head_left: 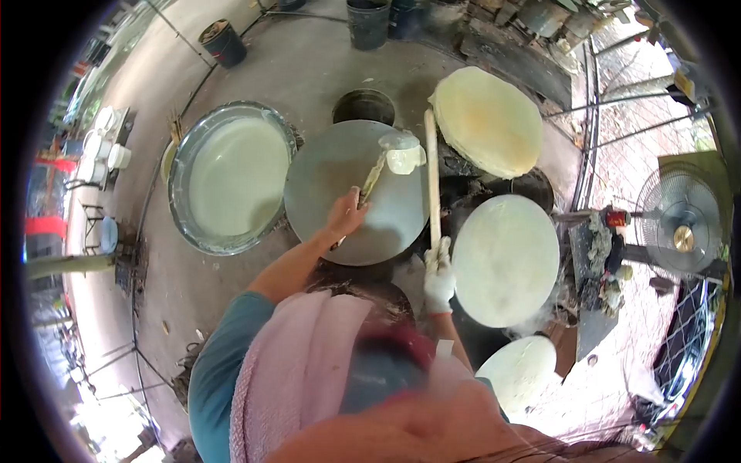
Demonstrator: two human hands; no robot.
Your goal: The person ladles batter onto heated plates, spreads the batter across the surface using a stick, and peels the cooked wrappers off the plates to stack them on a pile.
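Note:
My left hand (pixel 346 214) is closed round the handle of a ladle (pixel 397 142), whose bowl is over the upper right of a round grey griddle (pixel 340 193). White batter (pixel 403 160) spills from the ladle there. On my right hand is a white glove (pixel 439 279); its fingers wrap the lower end of a long wooden stick (pixel 432 177), which stretches away along the griddle's right side. Left of the griddle, a wide metal basin (pixel 179 189) holds pale batter. Right of the stick lies a round white sheet (pixel 505 261).
A stack of pale round sheets (pixel 490 119) lies at the upper right, and another white round (pixel 519 374) at the lower right, near steam. A large fan (pixel 682 231) stands far right. Dark buckets (pixel 222 44) stand at the back.

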